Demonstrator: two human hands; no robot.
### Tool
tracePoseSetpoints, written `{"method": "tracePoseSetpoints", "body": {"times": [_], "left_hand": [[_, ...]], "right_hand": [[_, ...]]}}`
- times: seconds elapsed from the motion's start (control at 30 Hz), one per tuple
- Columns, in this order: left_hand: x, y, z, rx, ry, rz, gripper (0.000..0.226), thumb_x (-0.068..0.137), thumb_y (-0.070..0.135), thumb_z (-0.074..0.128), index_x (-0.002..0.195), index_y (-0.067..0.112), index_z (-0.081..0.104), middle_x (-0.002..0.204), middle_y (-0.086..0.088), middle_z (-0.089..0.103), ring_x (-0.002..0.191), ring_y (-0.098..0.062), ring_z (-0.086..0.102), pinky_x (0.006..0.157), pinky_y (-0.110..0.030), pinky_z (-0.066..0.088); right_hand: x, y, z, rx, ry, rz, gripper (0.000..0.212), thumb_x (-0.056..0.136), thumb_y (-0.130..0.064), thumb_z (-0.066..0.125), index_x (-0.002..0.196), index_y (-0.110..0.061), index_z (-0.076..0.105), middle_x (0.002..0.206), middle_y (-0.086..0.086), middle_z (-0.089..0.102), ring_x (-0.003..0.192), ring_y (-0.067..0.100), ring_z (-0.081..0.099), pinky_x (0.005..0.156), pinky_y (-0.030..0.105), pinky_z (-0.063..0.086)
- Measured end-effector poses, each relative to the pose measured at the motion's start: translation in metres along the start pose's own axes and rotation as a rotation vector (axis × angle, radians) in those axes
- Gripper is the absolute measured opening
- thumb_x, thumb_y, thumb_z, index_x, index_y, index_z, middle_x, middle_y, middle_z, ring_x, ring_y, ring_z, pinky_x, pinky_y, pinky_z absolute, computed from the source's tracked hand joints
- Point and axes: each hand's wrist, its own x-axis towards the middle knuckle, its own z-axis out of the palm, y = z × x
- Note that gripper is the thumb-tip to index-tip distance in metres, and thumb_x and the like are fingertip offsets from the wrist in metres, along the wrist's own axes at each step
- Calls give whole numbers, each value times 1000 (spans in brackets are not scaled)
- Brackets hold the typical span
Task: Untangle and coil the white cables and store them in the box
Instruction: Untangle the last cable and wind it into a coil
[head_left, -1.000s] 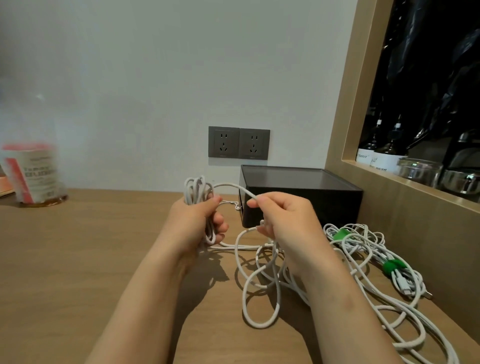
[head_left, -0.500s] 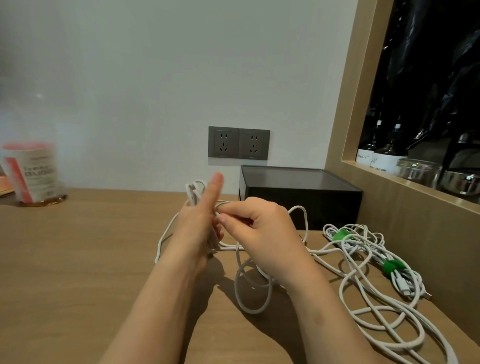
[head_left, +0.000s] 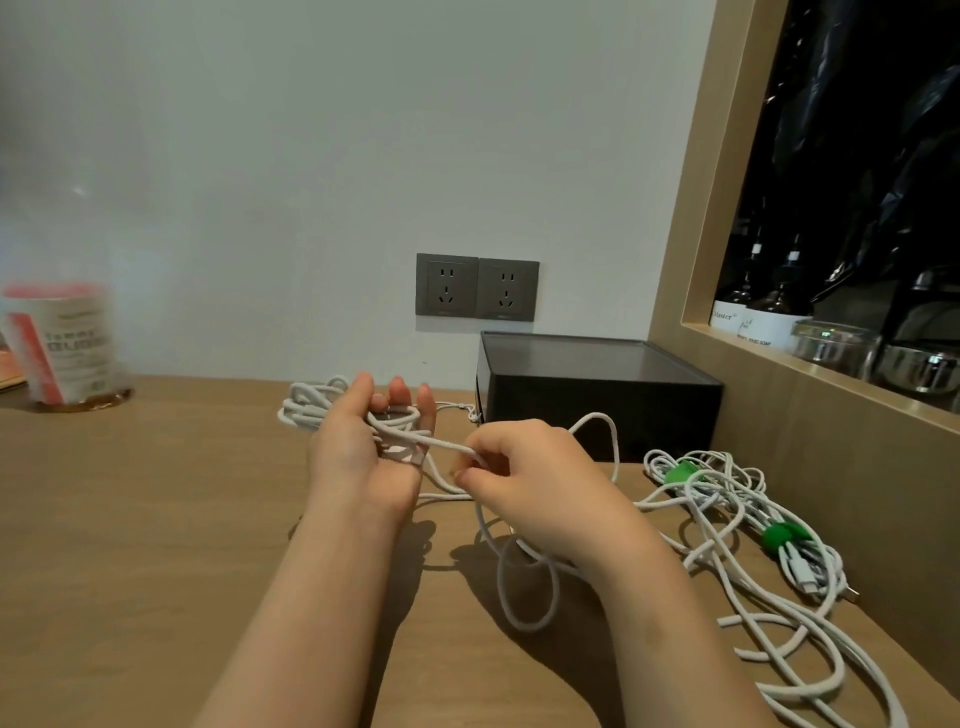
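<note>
A white cable coil (head_left: 306, 408) is looped around my left hand (head_left: 358, 452), whose fingers point up and look straight. From it a strand (head_left: 441, 442) runs to my right hand (head_left: 535, 483), which pinches it between thumb and fingers just right of the left palm. More of this cable hangs in a loose loop (head_left: 524, 587) on the wooden table (head_left: 156, 519) under my right wrist. The black box (head_left: 597, 400) stands behind my right hand against the wall, with a dark top. A tangle of white cables (head_left: 727, 499) with green clips (head_left: 782, 535) lies to the right.
A blurred white and red container (head_left: 62, 348) stands at the far left of the table. Two grey wall sockets (head_left: 475, 287) sit above the box. A wooden niche (head_left: 675, 291) on the right holds bottles (head_left: 753, 317) and glass jars.
My left hand opened its fingers upward with the coil around it. My right hand pulled back to the right, drawing a strand taut from the coil. The loose loop on the table has shrunk.
</note>
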Motion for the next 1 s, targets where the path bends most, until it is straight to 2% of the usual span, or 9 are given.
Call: {"method": "tracePoseSetpoints", "body": {"times": [0.13, 0.23, 0.33, 0.5, 0.7, 0.77, 0.83, 0.9, 1.0], "left_hand": [[-9, 19, 9, -146, -56, -61, 34, 96, 18, 50, 64, 9, 44, 47, -2, 54, 42, -8, 56, 40, -19, 49], [-14, 24, 9, -146, -108, -101, 30, 94, 19, 51, 66, 10, 45, 49, 2, 50, 37, -6, 51, 37, -16, 45], [-18, 17, 10, 0, -158, -133, 28, 90, 9, 51, 63, 13, 42, 45, 5, 45, 35, -3, 46, 37, -16, 45], [-22, 3, 15, 257, -197, -78, 25, 83, -8, 52, 66, 8, 45, 49, -2, 50, 38, -6, 49, 41, -15, 46], [-18, -2, 10, 366, -174, 33, 16, 79, 2, 64, 83, 12, 52, 59, -2, 55, 44, -7, 55, 48, -19, 52], [-18, -3, 9, 402, -163, 52, 8, 82, 10, 65, 81, 11, 57, 58, -1, 59, 47, -5, 58, 49, -20, 53], [-18, -3, 8, 416, -164, 36, 7, 84, 15, 64, 79, 12, 59, 55, 0, 60, 49, -6, 60, 50, -20, 54], [-19, -3, 8, 413, -204, -10, 8, 76, 14, 67, 79, 12, 59, 56, 0, 59, 49, -6, 59, 49, -22, 54], [-19, 0, 6, 473, -227, -21, 24, 59, 6, 69, 79, 11, 58, 59, -2, 59, 50, -9, 59, 53, -23, 55]], "right_hand": [[-1, 17, -3, -148, -16, 84, 15, 94, -27, 53, 97, -21, 67, 87, -2, 65, 84, 13, 58, 84, 35, 49], [-3, 22, -10, -56, 98, 110, 19, 94, -28, 51, 94, -21, 68, 81, 0, 65, 80, 15, 58, 81, 40, 50], [-3, 20, -15, 74, 178, 104, 19, 95, -29, 50, 91, -22, 67, 80, 0, 65, 80, 15, 60, 76, 36, 50], [-5, 16, -16, 227, 81, 33, 16, 94, -29, 51, 88, -30, 66, 72, -10, 64, 77, 6, 61, 79, 31, 53], [-7, 10, -22, 583, 153, -13, 37, 88, -49, 39, 78, -37, 72, 60, -7, 48, 60, 1, 48, 77, 27, 45], [-9, 7, -22, 556, 148, -53, 35, 84, -49, 42, 75, -35, 72, 60, -11, 50, 61, -1, 48, 75, 28, 45], [-10, 3, -20, 506, 116, -92, 26, 89, -39, 50, 74, -34, 70, 68, -15, 60, 70, -2, 54, 73, 26, 46], [-10, 1, -19, 483, 119, -124, 20, 90, -32, 54, 76, -34, 68, 75, -13, 64, 75, 0, 58, 69, 20, 49], [-8, 2, -19, 419, 170, -135, 15, 89, -28, 58, 76, -33, 65, 72, -18, 63, 73, -6, 57, 62, 7, 46]]}}
